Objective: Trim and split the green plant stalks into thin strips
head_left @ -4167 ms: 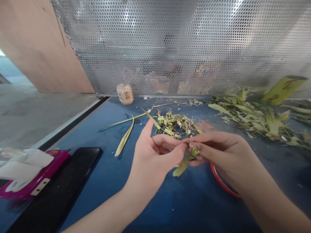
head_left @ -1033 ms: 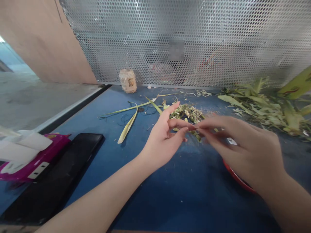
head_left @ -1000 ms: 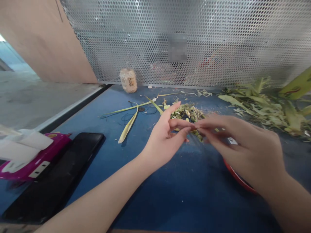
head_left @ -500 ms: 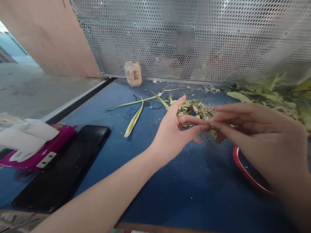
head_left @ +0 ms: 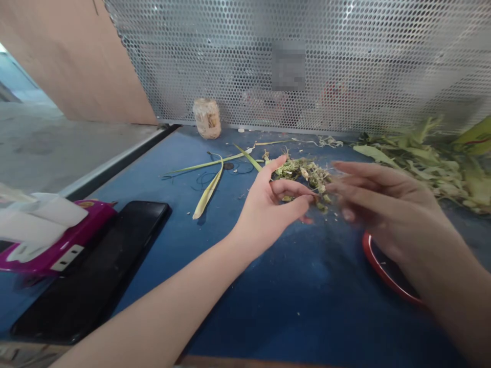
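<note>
My left hand (head_left: 268, 202) is closed in a pinch, thumb against index fingertip, in front of a heap of dry, greenish plant scraps (head_left: 316, 176). Whatever sits between those fingertips is too small to name. Slightly blurred, my right hand (head_left: 387, 207) is just to the right, a small gap away. Its thumb and a finger come together while the index finger stretches out above; what they hold cannot be made out. Partly beneath the right hand shows a red-rimmed dark dish (head_left: 378, 266). Long pale leaf strips (head_left: 209, 197) lie to the left of the heap.
A black phone (head_left: 95, 266) and a magenta box with white tissue-like pieces (head_left: 84, 225) occupy the left. A wrapped jar-like object (head_left: 207, 118) stands near the perforated metal panel (head_left: 238, 56). Leafy husks (head_left: 429, 163) pile up at the back right of the blue table (head_left: 268, 306).
My hands have drawn apart: their fingertips met before, and now a gap shows between them. My left hand has shifted slightly left. The whole view has moved a little.
</note>
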`<state>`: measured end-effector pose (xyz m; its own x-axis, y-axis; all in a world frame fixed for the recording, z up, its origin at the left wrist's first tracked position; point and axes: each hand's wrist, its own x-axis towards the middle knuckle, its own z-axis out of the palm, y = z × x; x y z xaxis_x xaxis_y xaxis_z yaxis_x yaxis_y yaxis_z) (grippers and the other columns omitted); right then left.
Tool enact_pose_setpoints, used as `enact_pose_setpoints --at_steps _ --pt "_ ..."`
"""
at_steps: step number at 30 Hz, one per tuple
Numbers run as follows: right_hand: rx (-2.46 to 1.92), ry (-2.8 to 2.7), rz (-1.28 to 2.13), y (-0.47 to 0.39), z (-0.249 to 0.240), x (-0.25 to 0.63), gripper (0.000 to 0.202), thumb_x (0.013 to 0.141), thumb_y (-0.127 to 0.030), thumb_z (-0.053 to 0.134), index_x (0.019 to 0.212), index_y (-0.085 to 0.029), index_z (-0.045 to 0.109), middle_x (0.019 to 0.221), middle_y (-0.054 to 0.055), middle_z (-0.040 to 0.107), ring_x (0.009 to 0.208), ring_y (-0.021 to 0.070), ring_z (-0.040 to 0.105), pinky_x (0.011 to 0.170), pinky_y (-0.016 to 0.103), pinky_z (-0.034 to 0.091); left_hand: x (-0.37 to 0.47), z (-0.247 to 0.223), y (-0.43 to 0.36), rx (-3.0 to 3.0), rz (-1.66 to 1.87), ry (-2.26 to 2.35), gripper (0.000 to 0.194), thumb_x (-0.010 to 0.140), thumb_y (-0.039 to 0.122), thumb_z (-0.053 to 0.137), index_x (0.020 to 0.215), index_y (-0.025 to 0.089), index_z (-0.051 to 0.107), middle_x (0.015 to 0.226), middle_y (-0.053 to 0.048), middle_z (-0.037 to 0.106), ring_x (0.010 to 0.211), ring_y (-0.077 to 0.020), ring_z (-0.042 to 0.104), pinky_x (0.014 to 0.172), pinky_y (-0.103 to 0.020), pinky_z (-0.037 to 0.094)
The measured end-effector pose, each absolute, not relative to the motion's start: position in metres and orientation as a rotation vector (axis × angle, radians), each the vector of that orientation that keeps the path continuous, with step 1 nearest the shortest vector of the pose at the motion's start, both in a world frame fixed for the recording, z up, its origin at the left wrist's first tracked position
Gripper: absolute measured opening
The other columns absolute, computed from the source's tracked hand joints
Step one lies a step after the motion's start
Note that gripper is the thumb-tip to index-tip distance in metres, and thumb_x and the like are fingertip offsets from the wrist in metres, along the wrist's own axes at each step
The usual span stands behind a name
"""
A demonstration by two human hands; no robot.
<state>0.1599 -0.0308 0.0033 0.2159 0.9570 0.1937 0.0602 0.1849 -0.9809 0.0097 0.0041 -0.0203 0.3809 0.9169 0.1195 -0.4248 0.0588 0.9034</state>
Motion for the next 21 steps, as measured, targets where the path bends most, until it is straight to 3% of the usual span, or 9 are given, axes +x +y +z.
enact_pose_setpoints --at_steps 6,14,21 --pt "-1.016 -1.139 1.333 -0.024 0.003 0.172 0.027 0.066 -0.012 0.062 0.089 -0.027 0.068 0.064 -0.004 0.06 0.04 0.0022 0.042 0.036 0.016 0.034 0.009 -0.012 0.007 0.761 0.962 0.609 0.048 0.07 0.0 0.058 0.114 0.008 0.041 0.066 0.0 0.064 0.06 -0.0093 0.061 0.064 -0.024 0.054" --pt "-1.133 -1.269 1.262 -0.03 0.013 0.171 0.027 0.063 -0.015 0.061 0.089 -0.023 0.066 0.061 -0.003 0.057 0.041 0.0049 0.043 0.036 0.019 0.036 0.003 -0.01 0.008 0.738 0.751 0.626 0.025 0.072 0.0 0.057 0.097 0.006 0.053 0.066 -0.003 0.064 0.052 -0.007 0.061 0.055 -0.014 0.053" --pt "-1.127 -1.38 1.34 -0.024 0.013 0.178 0.028 0.067 -0.016 0.062 0.095 -0.018 0.061 0.067 -0.002 0.057 0.042 0.0049 0.048 0.04 0.019 0.042 0.001 -0.006 0.007 0.751 0.784 0.641 0.021 0.071 0.002 0.059 0.092 0.006 0.056 0.066 -0.002 0.064 0.053 -0.006 0.06 0.055 -0.013 0.054"
